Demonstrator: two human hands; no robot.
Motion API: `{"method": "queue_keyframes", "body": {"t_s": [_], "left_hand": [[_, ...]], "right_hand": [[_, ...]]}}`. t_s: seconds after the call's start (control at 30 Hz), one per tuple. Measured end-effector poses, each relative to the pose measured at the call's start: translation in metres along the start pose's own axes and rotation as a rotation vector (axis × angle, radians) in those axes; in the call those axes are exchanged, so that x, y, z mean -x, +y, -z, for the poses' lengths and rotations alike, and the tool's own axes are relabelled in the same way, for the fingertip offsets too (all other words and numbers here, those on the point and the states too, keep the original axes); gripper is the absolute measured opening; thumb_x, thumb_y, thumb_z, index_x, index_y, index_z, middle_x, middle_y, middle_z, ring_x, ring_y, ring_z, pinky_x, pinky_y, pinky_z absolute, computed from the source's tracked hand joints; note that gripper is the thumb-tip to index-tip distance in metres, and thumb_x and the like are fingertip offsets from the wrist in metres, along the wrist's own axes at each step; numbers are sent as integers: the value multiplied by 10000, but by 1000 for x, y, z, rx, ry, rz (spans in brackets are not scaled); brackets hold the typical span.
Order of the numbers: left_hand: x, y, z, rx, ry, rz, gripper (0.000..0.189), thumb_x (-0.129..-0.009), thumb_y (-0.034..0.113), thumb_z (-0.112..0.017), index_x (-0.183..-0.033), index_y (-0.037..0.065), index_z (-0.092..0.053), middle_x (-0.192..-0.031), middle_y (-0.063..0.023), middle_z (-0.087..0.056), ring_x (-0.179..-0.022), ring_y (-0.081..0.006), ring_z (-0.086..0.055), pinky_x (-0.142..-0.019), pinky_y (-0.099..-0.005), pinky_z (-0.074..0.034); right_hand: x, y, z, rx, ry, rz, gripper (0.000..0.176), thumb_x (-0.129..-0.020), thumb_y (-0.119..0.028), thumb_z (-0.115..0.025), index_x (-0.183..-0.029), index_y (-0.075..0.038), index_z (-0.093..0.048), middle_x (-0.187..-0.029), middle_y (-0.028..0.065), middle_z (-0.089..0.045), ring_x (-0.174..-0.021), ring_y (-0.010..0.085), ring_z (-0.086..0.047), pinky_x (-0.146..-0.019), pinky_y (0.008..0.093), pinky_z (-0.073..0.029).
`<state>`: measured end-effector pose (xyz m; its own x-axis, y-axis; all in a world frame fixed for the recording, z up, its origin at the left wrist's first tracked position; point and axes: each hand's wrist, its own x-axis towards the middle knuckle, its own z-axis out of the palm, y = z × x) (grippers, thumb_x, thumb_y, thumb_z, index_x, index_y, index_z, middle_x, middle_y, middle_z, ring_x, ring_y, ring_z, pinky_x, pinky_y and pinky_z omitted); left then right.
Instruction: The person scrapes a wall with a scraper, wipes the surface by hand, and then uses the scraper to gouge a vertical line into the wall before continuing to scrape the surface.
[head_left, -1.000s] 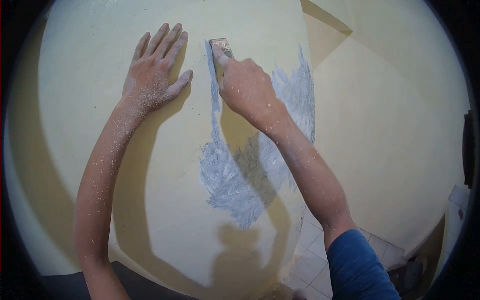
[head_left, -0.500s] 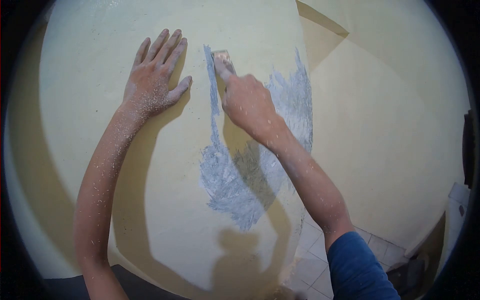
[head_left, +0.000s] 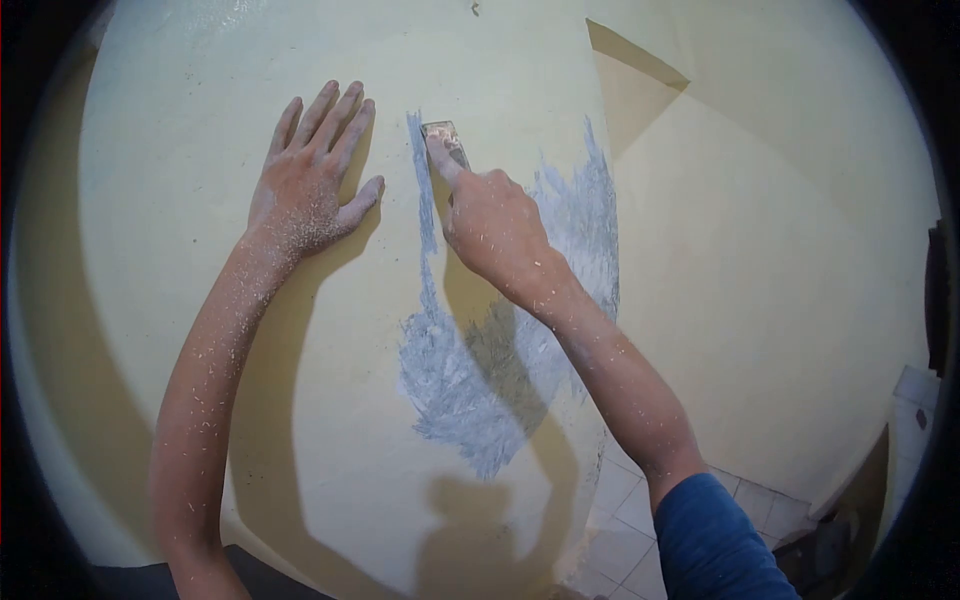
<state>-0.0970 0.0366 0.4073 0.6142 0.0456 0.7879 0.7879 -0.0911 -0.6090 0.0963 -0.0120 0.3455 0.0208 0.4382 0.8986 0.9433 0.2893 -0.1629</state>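
Observation:
My left hand (head_left: 305, 195) lies flat against the pale yellow wall (head_left: 330, 400), fingers spread, with white dust on its skin. My right hand (head_left: 495, 225) is wrapped round a small flat scraper (head_left: 441, 132), its index finger stretched along the blade. The rest of that tool is hidden inside the hand. Just left of the blade runs a narrow grey scraped strip (head_left: 421, 190). It leads down into a wide rough grey patch (head_left: 450, 380) where the paint is off. Another part of the patch reaches up behind my right wrist towards the wall's edge.
To the right, beyond the wall's vertical edge, is another yellow wall (head_left: 760, 300) with a ledge-like recess (head_left: 640, 60) high up. White floor tiles (head_left: 625, 530) show below. Dark items (head_left: 820, 550) stand at the lower right. Shadows of my arms and head fall on the wall.
The camera has tilted up slightly, so wall and hands sit lower in the picture. Against the wall, both hands and the scraper are in nearly the same place.

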Motion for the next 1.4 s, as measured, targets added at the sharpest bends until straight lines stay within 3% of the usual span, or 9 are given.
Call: {"method": "queue_keyframes", "body": {"t_s": [0.67,0.77,1.07,1.17,1.27,1.4], "left_hand": [[2,2,-3,16,21,13,739,-886,412,-561,-1526,148,-303,-1603,-39,-252,-1491,-233,-192,-1246,-456,-132],[2,2,-2,-42,-6,15,723,-930,497,-477,-1531,142,-289,-1606,-43,-237,-1496,-203,-172,-1249,-436,-108],[2,3,1,-42,-27,16,731,-922,503,-471,-1524,124,-305,-1601,-60,-247,-1495,-221,-173,-1249,-437,-100],[4,4,2,-8,-10,8,729,-924,504,-472,-1520,115,-315,-1600,-67,-250,-1497,-227,-170,-1247,-441,-103],[4,4,2,57,14,9,744,-877,411,-572,-1515,121,-324,-1590,-73,-276,-1488,-255,-201,-1239,-460,-135],[3,3,-2,25,12,5,736,-877,400,-575,-1514,126,-326,-1588,-66,-279,-1487,-250,-204,-1241,-464,-133]], "right_hand": [[-19,-1,5,10,29,28,642,-822,-25,-485,-1458,-98,-442,-793,288,-660,-769,446,-667,-759,506,-544],[3,-3,-3,48,-45,18,639,-828,-30,-480,-1461,-106,-439,-805,291,-661,-774,443,-668,-764,505,-546],[-2,-1,-2,37,-11,21,639,-835,-22,-477,-1465,-124,-441,-816,280,-665,-770,433,-669,-764,509,-545],[-20,-2,6,-2,39,30,639,-839,-12,-470,-1467,-124,-437,-816,284,-664,-780,433,-671,-762,513,-544],[-18,-4,10,33,-8,36,629,-843,-1,-464,-1463,-106,-438,-810,289,-661,-786,433,-673,-759,517,-544],[-7,-5,2,12,-15,25,620,-848,-8,-465,-1463,-78,-425,-814,298,-660,-800,440,-674,-750,521,-543]]}}
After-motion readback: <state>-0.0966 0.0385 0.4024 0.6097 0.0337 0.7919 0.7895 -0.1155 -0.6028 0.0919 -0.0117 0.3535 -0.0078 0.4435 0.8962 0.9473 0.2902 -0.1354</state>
